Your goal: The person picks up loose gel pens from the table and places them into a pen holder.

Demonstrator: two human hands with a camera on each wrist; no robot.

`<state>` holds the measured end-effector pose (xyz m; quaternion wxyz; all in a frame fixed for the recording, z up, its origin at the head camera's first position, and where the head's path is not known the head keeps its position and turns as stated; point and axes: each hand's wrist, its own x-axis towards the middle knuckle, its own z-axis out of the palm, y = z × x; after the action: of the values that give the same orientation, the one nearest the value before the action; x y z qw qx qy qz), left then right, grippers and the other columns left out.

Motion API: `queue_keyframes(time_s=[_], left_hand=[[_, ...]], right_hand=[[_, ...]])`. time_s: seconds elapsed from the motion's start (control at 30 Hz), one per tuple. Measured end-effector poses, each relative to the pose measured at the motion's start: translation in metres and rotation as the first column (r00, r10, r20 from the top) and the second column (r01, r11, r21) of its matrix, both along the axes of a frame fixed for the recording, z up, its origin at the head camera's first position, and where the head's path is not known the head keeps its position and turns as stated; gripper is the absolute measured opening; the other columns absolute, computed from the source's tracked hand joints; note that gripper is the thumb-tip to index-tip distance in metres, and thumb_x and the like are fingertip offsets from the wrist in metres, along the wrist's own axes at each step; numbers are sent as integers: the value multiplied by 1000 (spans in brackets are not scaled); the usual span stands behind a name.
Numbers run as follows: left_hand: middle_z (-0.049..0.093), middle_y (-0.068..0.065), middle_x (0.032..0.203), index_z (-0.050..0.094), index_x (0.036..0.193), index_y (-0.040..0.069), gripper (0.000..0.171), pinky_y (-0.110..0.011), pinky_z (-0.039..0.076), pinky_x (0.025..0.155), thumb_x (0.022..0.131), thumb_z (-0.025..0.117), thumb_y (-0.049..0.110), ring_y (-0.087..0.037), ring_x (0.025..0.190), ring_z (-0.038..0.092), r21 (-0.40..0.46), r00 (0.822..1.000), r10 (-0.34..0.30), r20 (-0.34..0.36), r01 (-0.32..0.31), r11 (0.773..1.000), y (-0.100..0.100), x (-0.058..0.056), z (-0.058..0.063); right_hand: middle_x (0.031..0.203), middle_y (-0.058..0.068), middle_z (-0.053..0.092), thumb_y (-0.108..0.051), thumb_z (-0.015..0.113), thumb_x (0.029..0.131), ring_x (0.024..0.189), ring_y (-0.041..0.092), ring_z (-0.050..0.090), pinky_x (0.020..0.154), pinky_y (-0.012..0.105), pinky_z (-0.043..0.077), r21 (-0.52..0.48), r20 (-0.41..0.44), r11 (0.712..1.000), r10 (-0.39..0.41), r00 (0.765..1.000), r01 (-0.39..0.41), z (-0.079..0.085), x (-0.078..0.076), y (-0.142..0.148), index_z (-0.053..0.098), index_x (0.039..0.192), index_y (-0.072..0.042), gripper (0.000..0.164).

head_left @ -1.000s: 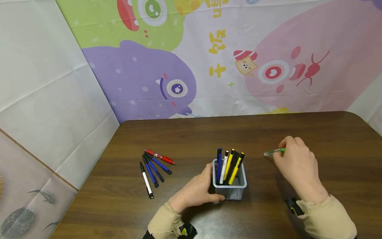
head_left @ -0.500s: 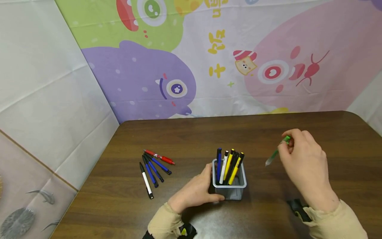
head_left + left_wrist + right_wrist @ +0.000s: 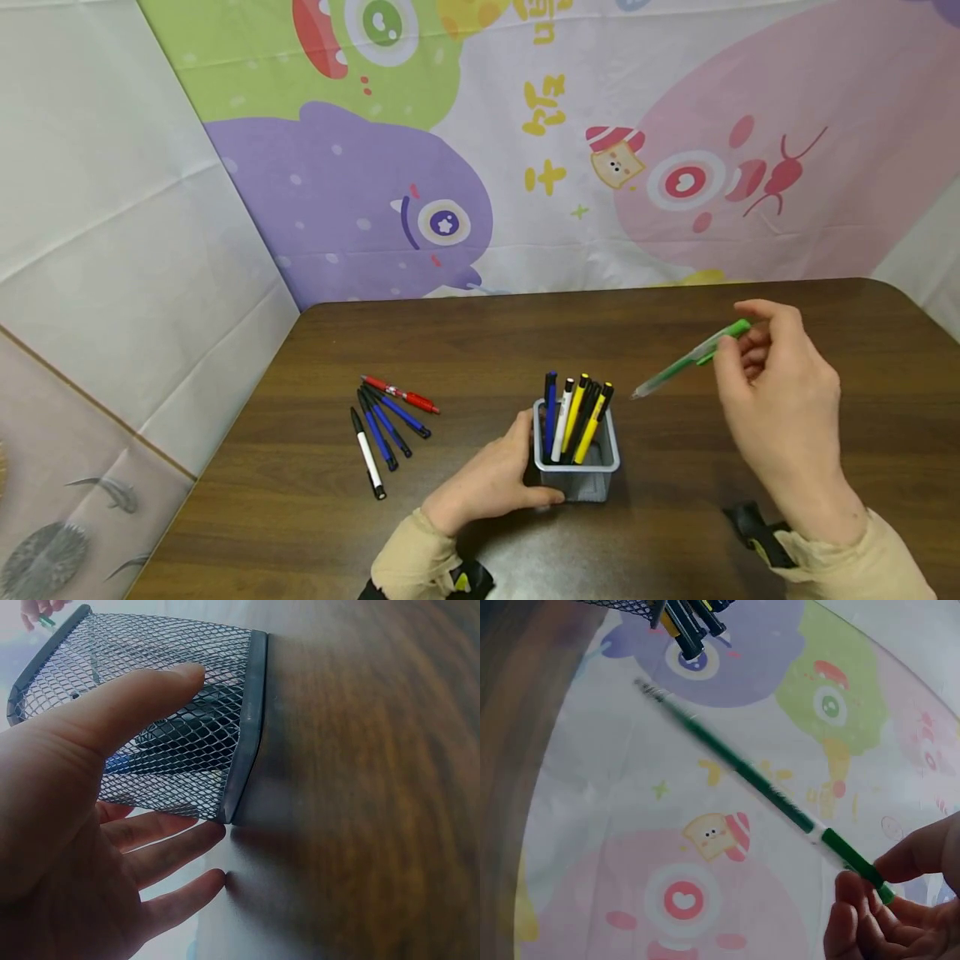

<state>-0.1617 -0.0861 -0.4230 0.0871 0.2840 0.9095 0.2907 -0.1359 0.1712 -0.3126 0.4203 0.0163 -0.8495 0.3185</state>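
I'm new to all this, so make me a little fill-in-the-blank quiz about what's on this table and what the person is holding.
1. The right grip holds a pen that is partly clear and partly ____.
2. The left grip touches the pen holder, whose walls are wire ____.
3. The loose pens lying on the table number ____.
4. Three of those share the body colour ____.

Missing words: green; mesh; five; blue.
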Motion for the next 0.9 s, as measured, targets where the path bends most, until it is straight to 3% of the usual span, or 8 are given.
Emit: queue_keyframes(time_s=[0.2,0.43,0.73,0.9], left_hand=[[49,-11,123,18,138,10,93,-31,43,90,71,72,45,-17,106,51,3,1000,-2,-2,2,1000,0,0,0],[49,-10,122,20,137,10,92,-31,43,90,71,72,46,-18,105,52,4,1000,0,-7,0,1000,1,-1,-1],[48,-11,123,19,137,9,93,-31,43,90,71,72,45,-19,105,52,-5,1000,3,-5,-3,1000,1,0,0],[48,-12,123,18,138,8,93,-32,43,90,71,71,46,-20,106,52,-11,1000,6,-6,-6,1000,1,1,1]], right_hand=[[81,-3,54,-10,55,83,70,-14,43,60,7,32,-98,11,995,3,1000,-2,5,6,-1,51,113,-2,31],[82,-8,53,-9,58,83,70,-11,46,58,10,33,-114,-4,991,67,998,-67,6,8,-4,53,111,-1,29],[79,-5,56,-9,61,83,67,-7,49,55,9,36,-58,24,977,208,978,-206,1,7,-14,55,108,-4,26],[76,-6,58,-8,63,81,64,-2,52,57,9,40,-10,86,961,275,958,-275,-6,4,-19,57,106,-8,25]])
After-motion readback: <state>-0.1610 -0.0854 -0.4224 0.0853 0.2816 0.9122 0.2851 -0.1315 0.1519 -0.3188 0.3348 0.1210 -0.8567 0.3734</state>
